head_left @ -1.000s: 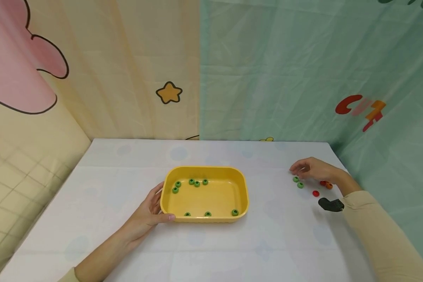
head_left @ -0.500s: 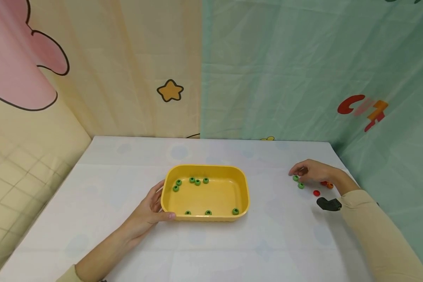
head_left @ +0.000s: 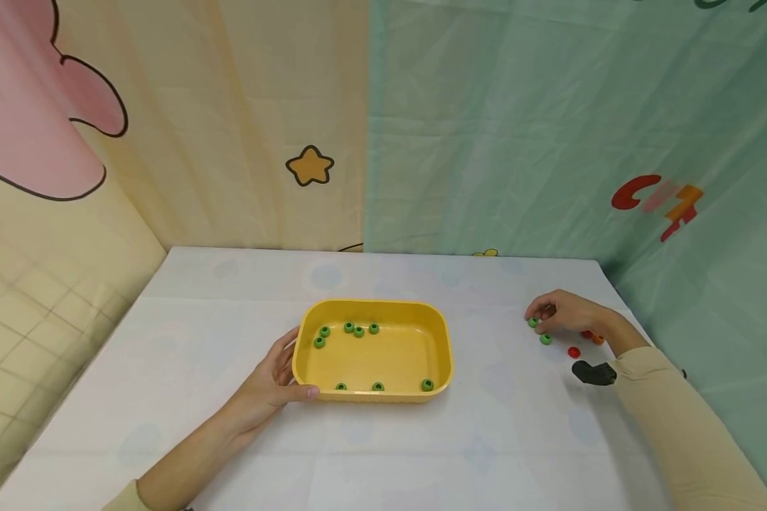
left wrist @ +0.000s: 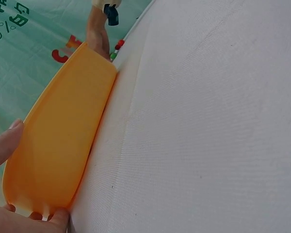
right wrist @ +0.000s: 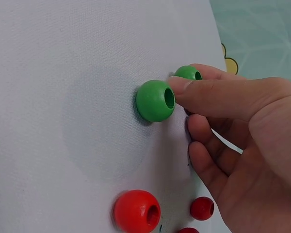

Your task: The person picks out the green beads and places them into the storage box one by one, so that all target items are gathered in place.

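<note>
My left hand (head_left: 270, 380) grips the left end of a yellow plastic tray (head_left: 383, 362), thumb over the near rim and fingers round the outside wall. Several green beads (head_left: 358, 331) lie in the tray, mostly along its far left and near sides. At the table's right, my right hand (head_left: 565, 312) pinches a green bead (right wrist: 187, 73) between thumb and index finger, low over the cloth. Another green bead (right wrist: 155, 101) with a wide hole sits just by the thumb tip. A red bead (right wrist: 137, 211) lies farther from the fingers.
More red beads (right wrist: 202, 208) and an orange bead (head_left: 597, 339) lie beneath the right wrist. A black device (head_left: 594, 373) sticks out from the right sleeve. White cloth covers the table (head_left: 473, 440); printed curtains (head_left: 486, 128) hang behind it and at both sides.
The right fingers have closed on the farther green bead, which has shifted slightly left. The other green bead has moved a little nearer. The left hand and tray stay in place.
</note>
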Available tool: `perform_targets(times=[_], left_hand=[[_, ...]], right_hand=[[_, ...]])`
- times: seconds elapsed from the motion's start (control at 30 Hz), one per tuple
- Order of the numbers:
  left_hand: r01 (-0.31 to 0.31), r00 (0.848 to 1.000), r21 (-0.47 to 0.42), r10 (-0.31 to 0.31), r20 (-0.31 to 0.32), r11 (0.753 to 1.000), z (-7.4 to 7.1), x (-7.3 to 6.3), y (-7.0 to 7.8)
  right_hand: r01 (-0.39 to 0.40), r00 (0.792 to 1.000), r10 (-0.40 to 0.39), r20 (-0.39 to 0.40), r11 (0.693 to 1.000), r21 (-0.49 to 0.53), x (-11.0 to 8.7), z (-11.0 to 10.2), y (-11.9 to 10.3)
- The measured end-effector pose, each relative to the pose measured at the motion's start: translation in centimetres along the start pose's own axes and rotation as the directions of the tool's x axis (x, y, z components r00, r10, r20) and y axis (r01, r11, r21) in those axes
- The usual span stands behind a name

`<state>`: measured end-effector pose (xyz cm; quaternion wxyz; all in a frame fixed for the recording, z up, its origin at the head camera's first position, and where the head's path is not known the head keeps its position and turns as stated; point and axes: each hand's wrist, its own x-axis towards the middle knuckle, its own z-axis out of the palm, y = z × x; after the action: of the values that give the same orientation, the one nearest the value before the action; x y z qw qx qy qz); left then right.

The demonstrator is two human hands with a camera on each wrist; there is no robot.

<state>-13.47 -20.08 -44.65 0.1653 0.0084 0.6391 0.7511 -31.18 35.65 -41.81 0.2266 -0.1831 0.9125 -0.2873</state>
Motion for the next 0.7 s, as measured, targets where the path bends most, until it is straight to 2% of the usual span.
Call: perform_targets(times=[0.23, 0.47, 0.7], left_hand=[[0.006, 1.0, 0.005, -0.006, 0.003, 1.0, 0.0, -0.1, 0.0], [0.012, 1.0, 0.015, -0.012, -0.004, 1.0, -0.1, -0.1, 0.0], [0.027, 1.0, 0.017, -0.027, -0.016, 0.999, 0.0, 0.0, -0.1]], right_hand=[[-0.02, 0.999, 0.02, -0.035, 1.0, -0.003, -0.5, -0.3, -0.6], [-0.055, 0.997, 0.057, -0.05, 0.998, 0.042, -0.6, -0.8, -1.4], [-0.017, 0.998, 0.02, -0.061, 0.998, 0.053, -0.2, -0.7, -2.2]])
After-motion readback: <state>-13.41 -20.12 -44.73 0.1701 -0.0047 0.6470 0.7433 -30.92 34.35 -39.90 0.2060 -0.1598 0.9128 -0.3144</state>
